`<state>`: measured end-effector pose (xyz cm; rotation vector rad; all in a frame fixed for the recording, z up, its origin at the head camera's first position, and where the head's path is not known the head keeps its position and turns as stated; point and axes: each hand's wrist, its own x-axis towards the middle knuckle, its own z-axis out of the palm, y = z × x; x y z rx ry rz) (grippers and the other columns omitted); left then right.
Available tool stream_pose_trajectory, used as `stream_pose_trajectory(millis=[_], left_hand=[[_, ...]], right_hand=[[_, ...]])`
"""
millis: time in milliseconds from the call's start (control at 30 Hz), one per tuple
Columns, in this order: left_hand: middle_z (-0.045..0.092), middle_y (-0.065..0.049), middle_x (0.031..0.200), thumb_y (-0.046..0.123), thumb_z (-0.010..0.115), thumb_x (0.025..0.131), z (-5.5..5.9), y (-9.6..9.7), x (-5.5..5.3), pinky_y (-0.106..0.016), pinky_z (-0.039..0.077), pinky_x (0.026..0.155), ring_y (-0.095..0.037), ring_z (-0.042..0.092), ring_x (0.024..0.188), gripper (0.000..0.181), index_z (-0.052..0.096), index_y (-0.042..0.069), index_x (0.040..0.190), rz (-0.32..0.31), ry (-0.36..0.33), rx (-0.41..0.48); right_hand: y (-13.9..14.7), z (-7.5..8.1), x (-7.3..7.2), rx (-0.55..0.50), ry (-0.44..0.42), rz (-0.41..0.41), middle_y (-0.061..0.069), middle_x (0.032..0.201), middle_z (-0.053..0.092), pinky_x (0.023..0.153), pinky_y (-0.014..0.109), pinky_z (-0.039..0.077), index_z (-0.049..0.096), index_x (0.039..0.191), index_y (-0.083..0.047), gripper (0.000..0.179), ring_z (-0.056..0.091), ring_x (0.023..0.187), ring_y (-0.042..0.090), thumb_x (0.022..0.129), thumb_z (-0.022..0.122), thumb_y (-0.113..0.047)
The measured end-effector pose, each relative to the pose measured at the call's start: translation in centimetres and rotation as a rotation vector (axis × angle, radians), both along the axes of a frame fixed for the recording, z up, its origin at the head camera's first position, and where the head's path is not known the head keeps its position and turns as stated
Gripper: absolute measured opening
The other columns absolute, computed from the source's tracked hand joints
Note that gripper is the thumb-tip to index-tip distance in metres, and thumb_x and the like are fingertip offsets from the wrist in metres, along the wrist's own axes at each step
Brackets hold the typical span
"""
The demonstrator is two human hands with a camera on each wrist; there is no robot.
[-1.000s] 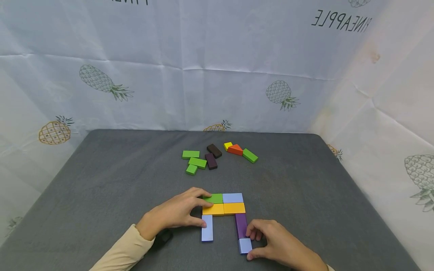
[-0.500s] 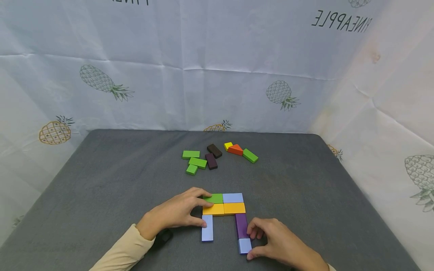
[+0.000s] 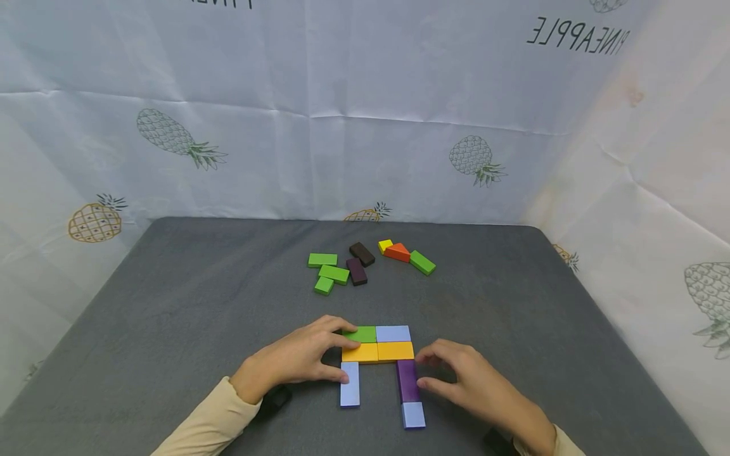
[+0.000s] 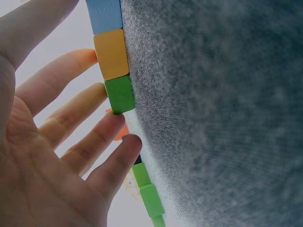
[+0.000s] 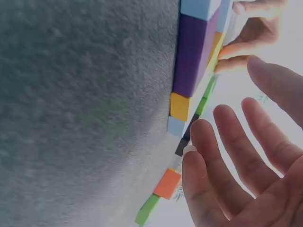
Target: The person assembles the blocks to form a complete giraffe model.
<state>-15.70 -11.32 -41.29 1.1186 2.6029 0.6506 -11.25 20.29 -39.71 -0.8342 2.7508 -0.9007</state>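
Observation:
In the head view, flat wooden blocks form an arch shape on the table. Its top row is a green block and a light blue block, with two yellow blocks below. A light blue leg block stands at left; a purple block with a short light blue block at right. My left hand rests its fingertips on the green and left yellow blocks, thumb on the left leg. My right hand hovers beside the purple block, relaxed fingers holding nothing; contact is hard to tell.
Farther back lie several loose green blocks, two dark blocks, a small yellow block, an orange triangle and another green block. Pineapple-print cloth hangs behind the grey table.
My right hand has left the short light blue block and moved away from me, up beside the purple block and the right yellow block. My left hand and the blocks have stayed in place.

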Motion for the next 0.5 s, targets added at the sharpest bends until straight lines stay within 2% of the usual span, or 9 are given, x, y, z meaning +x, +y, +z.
stream_pose_trajectory(millis=[233,500], left_hand=[[0.053,0.002,0.144,0.040,0.077,0.085,0.0,0.0,0.0,-0.040,0.047,0.107,-0.016,0.047,0.132,0.052,0.066,0.020,0.132,0.001,-0.001,-0.002],[0.053,0.002,0.143,0.040,0.077,0.085,0.0,0.0,0.0,-0.039,0.047,0.106,-0.016,0.047,0.131,0.052,0.066,0.020,0.131,-0.002,0.007,0.002]], right_hand=[[-0.7,0.3,-1.2,-0.021,0.021,0.013,-0.007,0.105,0.069,0.079,0.029,0.057,0.068,0.109,-0.018,0.024,0.064,0.093,0.011,0.090,0.074,-0.031],[-1.6,0.5,-2.7,-0.059,0.082,0.039,-0.003,0.107,0.071,0.083,0.032,0.057,0.069,0.110,-0.013,0.023,0.065,0.095,0.016,0.089,0.075,-0.019]])
